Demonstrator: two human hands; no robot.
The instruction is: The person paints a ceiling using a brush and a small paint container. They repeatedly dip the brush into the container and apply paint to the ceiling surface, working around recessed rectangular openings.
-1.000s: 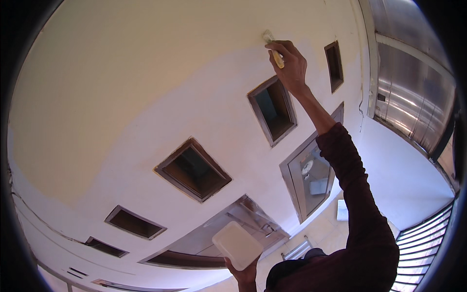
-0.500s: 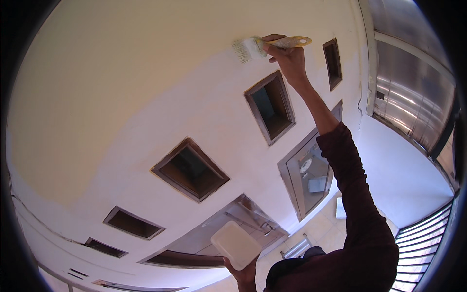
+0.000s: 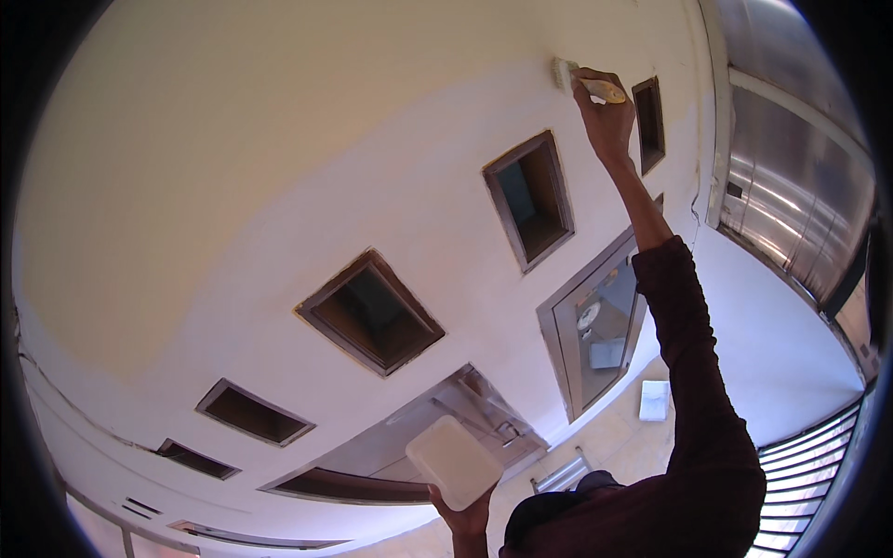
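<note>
My right hand (image 3: 606, 112) is raised high against the wall (image 3: 233, 112), closed around the yellow handle of a paintbrush (image 3: 563, 74), whose pale bristles are at the wall above and left of a small, dark, framed opening (image 3: 648, 125). The upper wall is pale yellow, with a wavy border to white below. Low in the view, my left hand (image 3: 465, 516) holds a white rectangular plastic container (image 3: 454, 460) from beneath; what is inside it cannot be seen.
Several dark framed openings (image 3: 370, 312) cross the wall, with two larger grey-framed doors or windows (image 3: 577, 344) below. A metal panel (image 3: 791, 186) stands at the right, a barred grille (image 3: 800, 474) at lower right. A white object (image 3: 654, 400) lies on the tiled floor (image 3: 609, 437).
My right hand and the brush, held sideways farther left half a second ago, have moved right along the wall. My left hand and the container are nearly unmoved.
</note>
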